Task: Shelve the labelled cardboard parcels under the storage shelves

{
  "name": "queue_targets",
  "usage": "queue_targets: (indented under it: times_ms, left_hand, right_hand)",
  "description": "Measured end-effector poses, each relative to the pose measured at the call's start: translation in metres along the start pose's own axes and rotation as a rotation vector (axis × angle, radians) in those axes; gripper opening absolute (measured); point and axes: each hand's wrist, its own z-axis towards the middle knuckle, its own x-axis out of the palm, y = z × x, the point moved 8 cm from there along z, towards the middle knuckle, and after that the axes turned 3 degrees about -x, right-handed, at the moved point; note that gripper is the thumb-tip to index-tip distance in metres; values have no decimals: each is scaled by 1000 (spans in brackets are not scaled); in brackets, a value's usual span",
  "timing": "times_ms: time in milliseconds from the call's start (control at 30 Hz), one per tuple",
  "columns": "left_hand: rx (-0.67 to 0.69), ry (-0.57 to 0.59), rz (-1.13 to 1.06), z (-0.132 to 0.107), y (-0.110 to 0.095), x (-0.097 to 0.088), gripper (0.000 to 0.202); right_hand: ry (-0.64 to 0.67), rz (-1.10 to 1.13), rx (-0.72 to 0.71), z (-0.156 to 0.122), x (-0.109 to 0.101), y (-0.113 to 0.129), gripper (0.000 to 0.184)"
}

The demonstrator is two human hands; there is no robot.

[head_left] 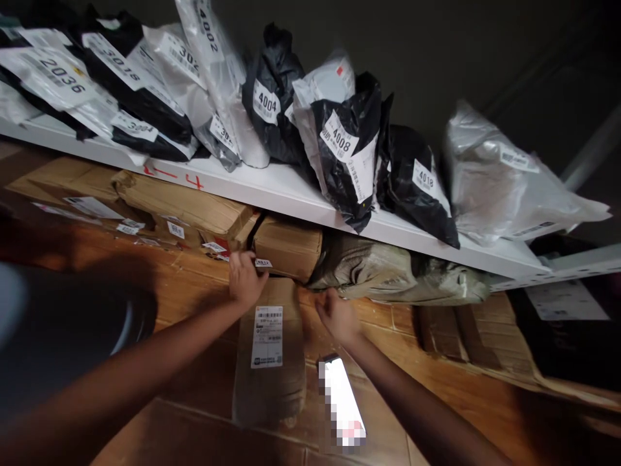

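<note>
A brown parcel (269, 382) with a white shipping label (267, 336) lies on the wooden floor in front of a low shelf. My left hand (245, 278) rests on the parcel's far end and pinches a small numbered sticker (262, 263). My right hand (336, 315) hovers just right of the parcel, fingers curled, with nothing that I can make out in them. A lit phone (341, 401) lies on the floor under my right forearm.
A white shelf (272, 188) carries several black, white and grey numbered mail bags, such as bag 4008 (347, 149). Beneath it sit cardboard boxes (286, 246) and a crumpled tan bag (383, 272). More flat boxes (485, 336) lie at right. A dark round object (63, 323) is at left.
</note>
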Motion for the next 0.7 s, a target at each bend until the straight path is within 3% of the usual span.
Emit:
queue_targets:
  times_ms: [100, 167, 233, 300, 467, 600, 700]
  left_hand:
    - [611, 27, 139, -18, -61, -16, 45]
    - [844, 52, 234, -28, -83, -12, 54]
    - [839, 73, 281, -26, -84, -2, 64]
    - [821, 93, 313, -27, -77, 11, 66]
    - [881, 171, 368, -41, -64, 30, 59]
    - [812, 176, 235, -54, -66, 7, 58]
    - [577, 126, 8, -70, -36, -18, 57]
  right_hand:
    - [50, -75, 21, -58, 33, -53, 56]
    - [94, -135, 91, -95, 67, -86, 81]
    - [169, -194, 162, -125, 102, -108, 93]
    - [150, -231, 153, -141, 123, -113, 93]
    - [69, -98, 95, -142, 137, -109, 81]
    - [44, 226, 99, -132, 130, -118, 78]
    - [132, 584, 109, -133, 121, -116, 72]
